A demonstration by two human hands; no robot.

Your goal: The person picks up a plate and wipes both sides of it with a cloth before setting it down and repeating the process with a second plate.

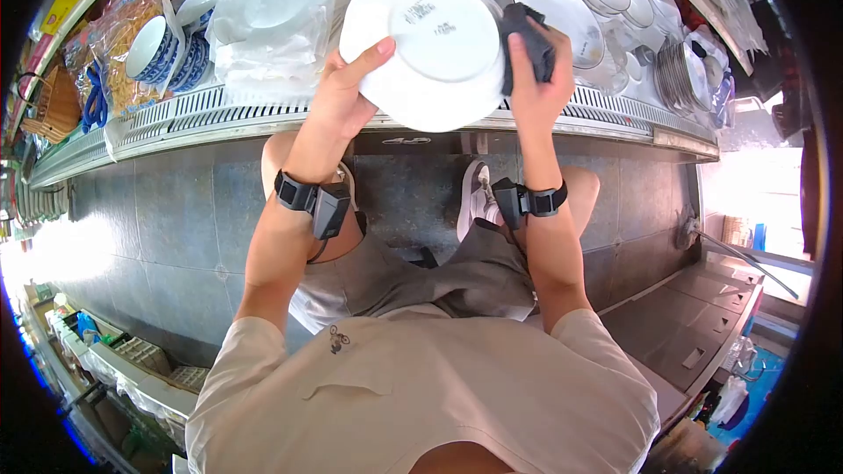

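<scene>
Past the beige shirt (439, 386), pinches a plate (439, 79) over the shelf edge (263, 112) with the left hand (344, 95) and a dark cloth (543, 60) at its right rim with the right hand (539, 101). Could drop the plate through a loose left grip.
</scene>
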